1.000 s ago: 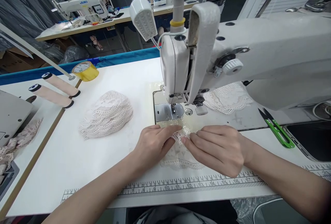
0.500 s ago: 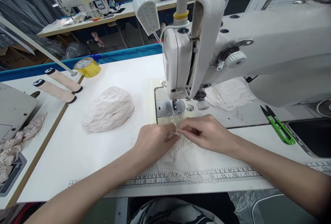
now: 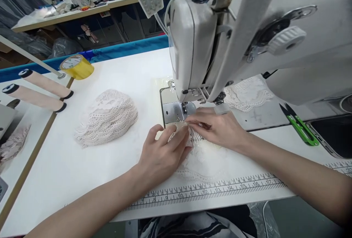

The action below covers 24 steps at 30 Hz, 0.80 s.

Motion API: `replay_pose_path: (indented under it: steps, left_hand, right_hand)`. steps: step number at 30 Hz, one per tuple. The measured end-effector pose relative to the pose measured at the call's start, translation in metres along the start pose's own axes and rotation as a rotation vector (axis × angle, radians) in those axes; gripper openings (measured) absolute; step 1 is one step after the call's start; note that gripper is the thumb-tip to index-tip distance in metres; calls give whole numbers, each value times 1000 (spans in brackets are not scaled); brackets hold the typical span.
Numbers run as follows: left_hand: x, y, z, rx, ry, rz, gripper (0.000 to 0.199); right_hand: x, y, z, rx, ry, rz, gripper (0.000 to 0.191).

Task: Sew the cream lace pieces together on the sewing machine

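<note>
A piece of white lace fabric [image 3: 196,157] lies on the table just in front of the sewing machine [image 3: 189,47]. My right hand [image 3: 220,126] pinches the lace's upper edge close to the needle plate [image 3: 172,111]. On the left side of the same lace is my left hand [image 3: 165,153], thumb and fingers closed on its edge, the outer fingers bent and lifted apart. The lace between the fingertips is partly hidden. Above the fingertips, the presser foot [image 3: 184,109] stands over the plate.
A heap of lace pieces [image 3: 108,119] lies left, with yellow tape [image 3: 77,66] and thread cones [image 3: 34,98] beyond. More lace [image 3: 247,93] rests under the machine arm. Green thread snips [image 3: 301,126] and a phone [image 3: 334,133] are right. A printed ruler [image 3: 206,194] runs along the front edge.
Both hands have moved the lace slightly forward, nearer the needle plate. My left hand's fingers have spread and lifted. The view has shifted closer to the machine.
</note>
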<state>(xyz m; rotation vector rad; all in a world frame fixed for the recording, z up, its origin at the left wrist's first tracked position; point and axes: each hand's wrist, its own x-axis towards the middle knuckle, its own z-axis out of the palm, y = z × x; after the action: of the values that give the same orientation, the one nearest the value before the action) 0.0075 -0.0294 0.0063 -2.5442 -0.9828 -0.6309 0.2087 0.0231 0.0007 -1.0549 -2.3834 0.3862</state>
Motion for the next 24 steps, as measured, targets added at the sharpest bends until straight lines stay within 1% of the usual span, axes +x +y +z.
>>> replay_pose_path:
  steps: [2, 4, 5, 7, 9, 11, 14, 18, 24]
  left_hand:
    - [-1, 1, -1, -22, -21, -12, 19]
    - [-2, 0, -2, -50, -33, -35, 21]
    - [-2, -1, -1, -69, -43, -52, 22]
    - [-1, -3, 0, -108, -68, -88, 25]
    - [0, -6, 2, -139, -96, -116, 28]
    - [3, -8, 5, -152, -114, -133, 30]
    - [5, -8, 8, -139, -120, -140, 33]
    - [5, -6, 7, -79, -133, -140, 36]
    - [6, -4, 4, -33, -161, -150, 39]
  right_hand:
    - [-1, 1, -4, -93, -22, -93, 33]
    - [-2, 2, -10, -256, -32, -156, 37]
    - [-3, 3, -14, -364, -8, -153, 35]
    - [-5, 4, -22, -577, 92, -101, 26]
    - [-7, 3, -27, -692, 187, -66, 24]
    - [-9, -2, -27, -684, 204, -112, 25]
    - [-11, -12, -19, -630, 123, -206, 28]
    - [-13, -18, -10, -660, 54, -158, 29]
    - [-11, -11, -9, -680, 20, -136, 30]
